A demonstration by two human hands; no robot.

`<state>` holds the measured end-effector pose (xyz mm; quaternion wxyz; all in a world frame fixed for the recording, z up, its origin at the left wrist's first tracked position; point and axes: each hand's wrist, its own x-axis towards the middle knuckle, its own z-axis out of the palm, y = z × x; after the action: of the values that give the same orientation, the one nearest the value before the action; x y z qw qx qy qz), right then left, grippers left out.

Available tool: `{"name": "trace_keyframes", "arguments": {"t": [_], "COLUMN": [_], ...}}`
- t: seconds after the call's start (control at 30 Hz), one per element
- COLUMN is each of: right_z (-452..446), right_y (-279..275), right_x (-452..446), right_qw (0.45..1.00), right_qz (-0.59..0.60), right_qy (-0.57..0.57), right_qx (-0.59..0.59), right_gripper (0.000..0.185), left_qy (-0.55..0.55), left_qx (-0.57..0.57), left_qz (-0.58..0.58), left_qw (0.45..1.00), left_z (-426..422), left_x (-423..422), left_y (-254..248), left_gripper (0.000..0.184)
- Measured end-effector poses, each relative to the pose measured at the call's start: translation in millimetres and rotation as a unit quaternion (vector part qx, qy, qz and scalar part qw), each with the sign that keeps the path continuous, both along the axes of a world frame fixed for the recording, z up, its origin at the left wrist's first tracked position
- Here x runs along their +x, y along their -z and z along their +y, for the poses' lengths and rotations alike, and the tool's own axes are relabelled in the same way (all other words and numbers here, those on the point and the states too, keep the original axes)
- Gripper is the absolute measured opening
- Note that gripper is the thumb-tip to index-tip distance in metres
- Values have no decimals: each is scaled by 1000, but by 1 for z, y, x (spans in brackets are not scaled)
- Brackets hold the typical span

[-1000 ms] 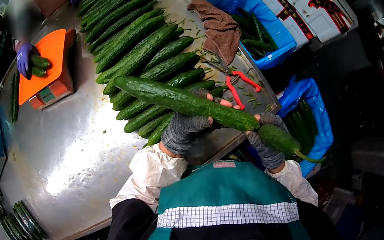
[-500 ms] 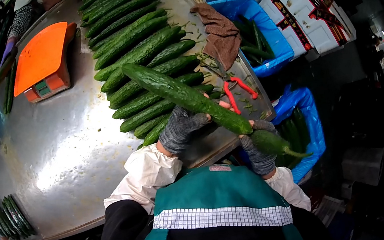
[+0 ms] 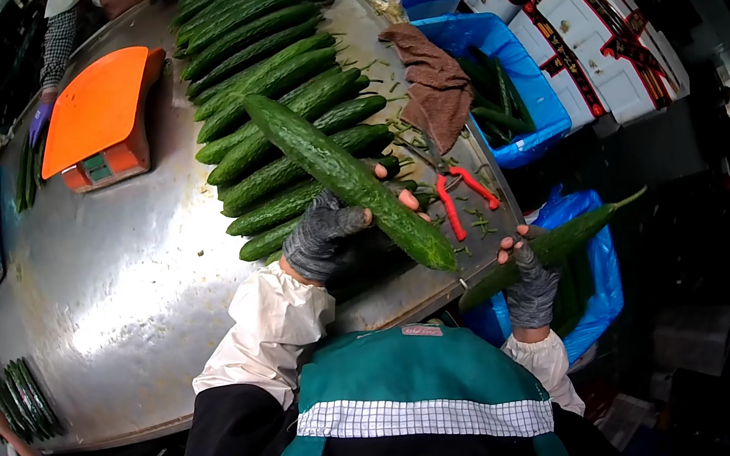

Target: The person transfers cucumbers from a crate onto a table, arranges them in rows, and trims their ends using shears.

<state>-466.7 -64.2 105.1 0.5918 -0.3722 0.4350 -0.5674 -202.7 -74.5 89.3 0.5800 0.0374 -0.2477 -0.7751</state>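
Note:
My left hand point(image 3: 326, 237), in a grey fingerless glove, is closed around a large green cucumber point(image 3: 337, 170). That cucumber slants over the row of cucumbers point(image 3: 265, 79) on the metal table, its lower end near the table's front edge. A second cucumber point(image 3: 572, 236) is in my right hand point(image 3: 532, 286), gloved the same way, with its stem pointing right. It is held above a blue-lined bin point(image 3: 602, 262) that has more cucumbers inside. Red-handled scissors point(image 3: 465, 195) lie on the table between my hands, among small green trimmings.
An orange scale point(image 3: 104, 116) stands on the metal table point(image 3: 142, 330). A brown cloth point(image 3: 433, 83) lies by the right edge. Beyond are another blue-lined bin point(image 3: 548, 118) and white boxes point(image 3: 601, 28). Other people's hands show at the left, one purple-gloved point(image 3: 42, 117).
My right hand has moved right with its cucumber, which now points up to the right and is apart from the other one. My left hand still grips its cucumber. The view has shifted slightly.

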Motion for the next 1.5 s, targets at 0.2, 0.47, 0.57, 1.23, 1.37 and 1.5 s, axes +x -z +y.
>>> {"name": "trace_keyframes", "arguments": {"t": [0.2,0.47,0.57,1.23,1.37,1.5], "right_z": [-14,-41,-47,-102,-104,-105], "right_y": [21,38,40,55,36,28], "right_x": [-40,-59,-63,-70,-50,-33], "right_qw": [961,924,927,883,885,900], "right_qz": [-230,-324,-313,-413,-399,-367], "right_qy": [-109,-167,-165,-90,-77,-51], "right_qx": [108,116,125,203,225,229], "right_gripper": [33,39,41,57,58,55], "left_qy": [-35,95,154,124,139,154], "left_qx": [57,142,192,-26,-126,-63], "left_qz": [-133,-302,-310,-604,-570,-648], "left_qw": [989,938,918,787,800,743], "left_z": [-24,-105,-147,-178,-105,-57], "left_x": [13,-16,-42,-130,-113,-112], "left_y": [-17,-39,-18,-44,-27,-13], "left_gripper": [48,42,36,32,42,62]}}
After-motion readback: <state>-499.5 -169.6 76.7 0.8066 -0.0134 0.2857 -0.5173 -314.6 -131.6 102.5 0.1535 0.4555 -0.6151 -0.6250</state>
